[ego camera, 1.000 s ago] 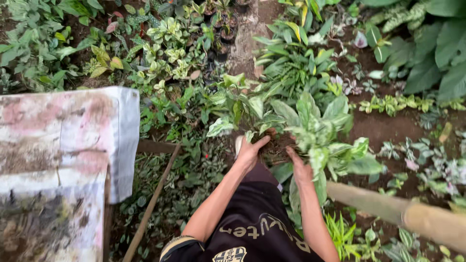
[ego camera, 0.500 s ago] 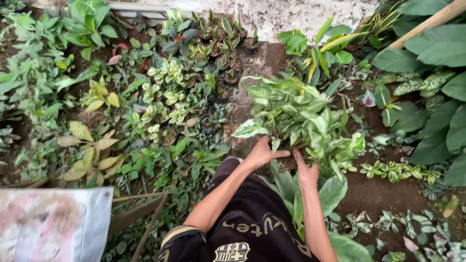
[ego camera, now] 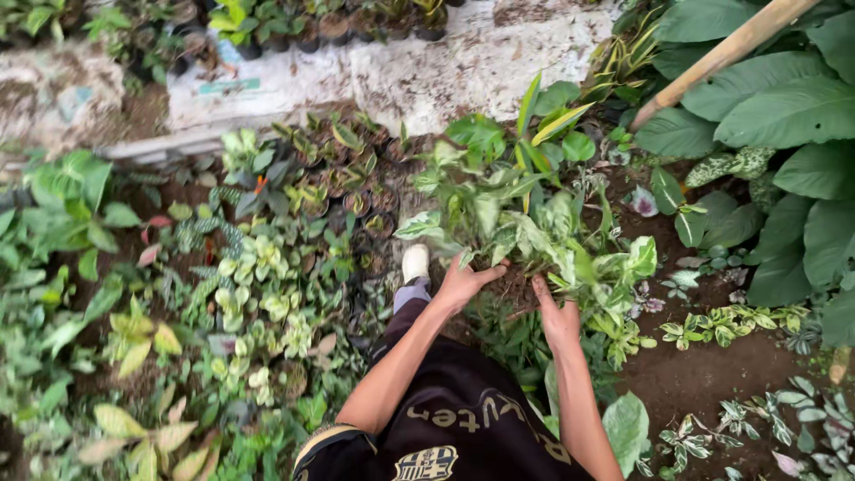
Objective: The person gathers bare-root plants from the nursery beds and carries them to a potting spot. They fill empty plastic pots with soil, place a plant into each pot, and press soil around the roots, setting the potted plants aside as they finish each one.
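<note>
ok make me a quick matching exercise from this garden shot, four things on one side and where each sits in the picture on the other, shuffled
Things:
1. variegated plant
2. wooden pole
3. white shoe
4. small black pots

Places:
A. top right, slanting over the big green leaves
B. gripped at its base by the left hand and right hand
C. on the ground just left of the left hand
D. clustered below the pale concrete wall

Pairs: 1-B, 2-A, 3-C, 4-D

Bare forearms, a black garment (ego camera: 463,428) with pale lettering and a crest, one white shoe (ego camera: 415,263)
</note>
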The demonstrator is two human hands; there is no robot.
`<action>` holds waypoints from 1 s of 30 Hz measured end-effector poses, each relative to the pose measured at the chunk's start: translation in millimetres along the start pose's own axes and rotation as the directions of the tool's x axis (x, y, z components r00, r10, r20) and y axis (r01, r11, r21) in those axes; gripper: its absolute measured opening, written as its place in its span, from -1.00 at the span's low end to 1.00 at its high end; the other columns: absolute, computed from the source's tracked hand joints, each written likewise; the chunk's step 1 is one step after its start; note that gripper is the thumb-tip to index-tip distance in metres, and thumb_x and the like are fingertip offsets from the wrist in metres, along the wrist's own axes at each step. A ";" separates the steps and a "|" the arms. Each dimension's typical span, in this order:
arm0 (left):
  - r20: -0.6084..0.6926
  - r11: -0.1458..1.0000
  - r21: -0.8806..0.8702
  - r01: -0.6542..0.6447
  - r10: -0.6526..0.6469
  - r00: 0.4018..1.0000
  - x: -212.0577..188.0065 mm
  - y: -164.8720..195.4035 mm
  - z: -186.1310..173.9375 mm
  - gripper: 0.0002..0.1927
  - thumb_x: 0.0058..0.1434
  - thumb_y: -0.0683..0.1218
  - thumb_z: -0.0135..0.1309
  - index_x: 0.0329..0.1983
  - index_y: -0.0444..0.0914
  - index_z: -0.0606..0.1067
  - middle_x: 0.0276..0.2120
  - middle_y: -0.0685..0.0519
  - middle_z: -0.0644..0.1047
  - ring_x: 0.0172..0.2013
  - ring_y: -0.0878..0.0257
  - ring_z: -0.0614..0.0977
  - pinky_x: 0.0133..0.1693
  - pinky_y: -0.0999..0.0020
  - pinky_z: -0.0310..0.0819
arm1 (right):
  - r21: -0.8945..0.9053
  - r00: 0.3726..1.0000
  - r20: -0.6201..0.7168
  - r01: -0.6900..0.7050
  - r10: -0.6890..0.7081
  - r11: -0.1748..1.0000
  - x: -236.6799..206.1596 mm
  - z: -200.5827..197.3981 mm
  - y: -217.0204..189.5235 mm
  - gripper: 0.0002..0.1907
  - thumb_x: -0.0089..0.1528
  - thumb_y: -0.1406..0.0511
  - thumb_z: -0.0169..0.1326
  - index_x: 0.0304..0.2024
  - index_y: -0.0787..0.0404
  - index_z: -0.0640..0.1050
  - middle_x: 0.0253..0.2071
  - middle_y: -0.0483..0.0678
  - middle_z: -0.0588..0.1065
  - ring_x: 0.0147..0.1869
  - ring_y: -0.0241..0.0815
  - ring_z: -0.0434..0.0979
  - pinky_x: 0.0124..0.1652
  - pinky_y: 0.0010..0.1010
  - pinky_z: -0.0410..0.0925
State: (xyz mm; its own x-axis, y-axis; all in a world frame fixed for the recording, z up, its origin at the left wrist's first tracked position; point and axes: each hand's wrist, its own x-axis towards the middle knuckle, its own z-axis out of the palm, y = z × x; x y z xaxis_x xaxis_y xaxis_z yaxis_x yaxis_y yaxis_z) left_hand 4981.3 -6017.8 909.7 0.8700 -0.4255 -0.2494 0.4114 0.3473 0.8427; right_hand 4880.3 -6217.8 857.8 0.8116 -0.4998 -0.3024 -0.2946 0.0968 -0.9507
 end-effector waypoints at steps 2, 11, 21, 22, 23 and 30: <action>0.047 0.983 0.182 -0.023 0.015 0.999 54.9 20.6 -8.4 -0.61 0.13 -0.22 0.29 0.05 -0.33 0.54 -0.08 0.04 0.66 -0.08 0.30 0.64 0.03 0.33 0.52 | -0.003 1.000 0.005 0.008 -0.008 1.000 43.4 23.3 -22.4 -0.57 0.32 0.25 0.20 0.18 0.33 0.52 0.11 0.03 0.57 0.11 -0.28 0.57 0.11 -0.46 0.40; 0.286 0.740 0.608 -0.288 0.134 0.949 252.3 97.3 -18.6 -0.44 0.09 -0.09 0.41 0.12 -0.36 0.50 0.01 -0.14 0.57 0.01 0.10 0.56 0.10 0.18 0.40 | -0.511 0.964 -0.179 -0.260 0.194 0.819 225.8 104.0 -101.4 -0.23 0.32 -0.03 0.18 0.32 0.41 0.32 0.29 0.19 0.36 0.34 0.05 0.33 0.24 -0.18 0.21; 0.325 0.777 0.546 -0.312 0.147 0.934 500.1 149.8 -7.2 -0.12 0.11 -0.02 0.36 0.41 -0.35 0.22 0.22 -0.27 0.45 0.27 -0.12 0.48 0.27 0.12 0.34 | -0.080 0.978 -0.013 -0.208 0.208 0.975 456.8 170.2 -143.9 -0.24 0.29 0.20 0.07 0.46 0.35 0.15 0.13 0.21 0.52 0.13 -0.03 0.54 0.09 -0.27 0.39; 0.346 0.737 0.581 -0.344 0.158 0.925 529.4 155.4 -4.3 -0.12 0.05 -0.04 0.36 0.39 -0.35 0.22 0.19 -0.28 0.44 0.24 -0.15 0.47 0.25 0.11 0.35 | -0.154 0.984 -0.029 -0.179 0.177 0.972 483.8 172.5 -152.0 -0.26 0.29 0.20 0.08 0.43 0.38 0.18 0.15 0.18 0.53 0.17 -0.04 0.53 0.14 -0.29 0.37; 0.365 0.697 0.615 -0.368 0.162 0.917 559.2 161.7 -0.4 -0.11 -0.01 -0.06 0.35 0.37 -0.35 0.23 0.16 -0.30 0.44 0.22 -0.17 0.46 0.22 0.09 0.35 | -0.226 0.987 -0.042 -0.160 0.155 0.961 511.5 174.3 -162.0 -0.29 0.30 0.19 0.09 0.40 0.42 0.22 0.17 0.14 0.54 0.21 -0.06 0.52 0.19 -0.31 0.34; 0.363 0.706 0.628 -0.327 0.106 0.926 766.2 216.9 50.5 -0.30 0.11 -0.19 0.19 0.35 -0.33 0.28 0.10 -0.32 0.47 0.14 -0.27 0.51 0.15 -0.01 0.40 | -0.398 0.975 0.073 0.222 -0.210 0.890 705.8 178.0 -241.9 -0.50 0.23 0.20 0.17 0.17 0.30 0.52 0.10 0.10 0.57 0.18 -0.11 0.50 0.13 -0.24 0.35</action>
State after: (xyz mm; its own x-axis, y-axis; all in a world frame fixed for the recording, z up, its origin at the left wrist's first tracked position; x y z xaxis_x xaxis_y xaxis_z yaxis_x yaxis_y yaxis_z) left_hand 5723.4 -6310.7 925.6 0.7500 -0.6607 0.0318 -0.1652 -0.1406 0.9762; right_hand 5614.3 -6440.8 862.2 0.8902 -0.4444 -0.0997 -0.2828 -0.3677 -0.8859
